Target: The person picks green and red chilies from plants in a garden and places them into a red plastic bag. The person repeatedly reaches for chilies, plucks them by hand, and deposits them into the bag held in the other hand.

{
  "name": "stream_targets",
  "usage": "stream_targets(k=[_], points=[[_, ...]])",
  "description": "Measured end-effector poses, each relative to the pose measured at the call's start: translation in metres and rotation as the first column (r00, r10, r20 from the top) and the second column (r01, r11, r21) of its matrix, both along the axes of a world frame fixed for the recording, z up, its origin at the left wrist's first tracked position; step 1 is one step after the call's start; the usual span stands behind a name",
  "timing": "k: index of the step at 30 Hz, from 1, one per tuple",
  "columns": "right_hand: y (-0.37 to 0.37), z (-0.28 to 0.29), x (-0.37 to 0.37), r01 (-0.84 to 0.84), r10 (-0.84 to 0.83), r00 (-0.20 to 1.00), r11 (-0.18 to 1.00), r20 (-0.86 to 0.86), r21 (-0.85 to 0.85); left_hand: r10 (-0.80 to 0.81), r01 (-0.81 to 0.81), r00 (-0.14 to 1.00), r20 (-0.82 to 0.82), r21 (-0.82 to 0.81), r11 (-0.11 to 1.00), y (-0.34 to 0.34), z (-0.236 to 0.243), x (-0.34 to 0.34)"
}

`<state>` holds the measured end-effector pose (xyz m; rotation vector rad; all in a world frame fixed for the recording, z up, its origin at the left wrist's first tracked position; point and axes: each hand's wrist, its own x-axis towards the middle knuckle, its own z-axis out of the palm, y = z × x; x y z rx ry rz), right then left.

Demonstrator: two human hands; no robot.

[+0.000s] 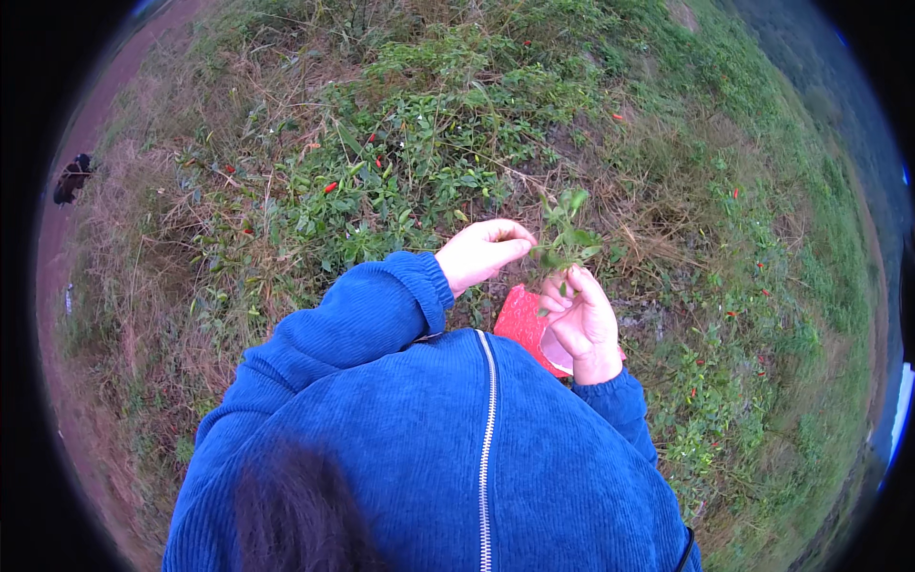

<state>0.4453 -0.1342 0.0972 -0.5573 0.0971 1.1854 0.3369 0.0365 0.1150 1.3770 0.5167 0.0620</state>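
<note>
Leafy sprig [569, 239] in the pinch of both hands [584, 319], red bag [521, 320] nearby, contents unclear.

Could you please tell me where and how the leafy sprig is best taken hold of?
Probably pinch the leafy sprig at its end nearest the person, coming from the body side: most leaves fan outward from there, where the right hand holds it.
</note>
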Motion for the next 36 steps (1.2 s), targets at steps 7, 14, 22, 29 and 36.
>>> stream_targets(k=[7, 14, 22, 29, 36], points=[[0.002, 0.001, -0.003, -0.035, 0.047, 0.983, 0.997, 0.176, -0.074, -0.065, 0.065, 0.998, -0.007, 0.126, 0.990, 0.003, -0.010, 0.004], [-0.001, 0.001, -0.002, -0.008, 0.074, 0.946, 0.979, 0.315, -0.206, -0.023, 0.269, 0.960, -0.278, 0.901, 0.339, 0.002, -0.009, -0.001], [-0.015, -0.002, 0.010, 0.049, 0.039, 0.929, 0.973, 0.369, -0.225, 0.235, -0.235, 0.972, 0.004, -0.001, 0.972, 0.029, -0.013, -0.010], [-0.020, -0.005, 0.014, 0.066, 0.024, 0.922, 0.974, 0.387, -0.218, -0.084, 0.017, 0.988, 0.133, 0.444, 0.896, 0.005, -0.005, -0.002], [-0.021, -0.008, 0.012, 0.071, 0.149, 0.815, 0.933, 0.560, -0.353, -0.091, 0.094, 0.995, -0.043, 0.085, 0.992, -0.010, -0.011, 0.000]])
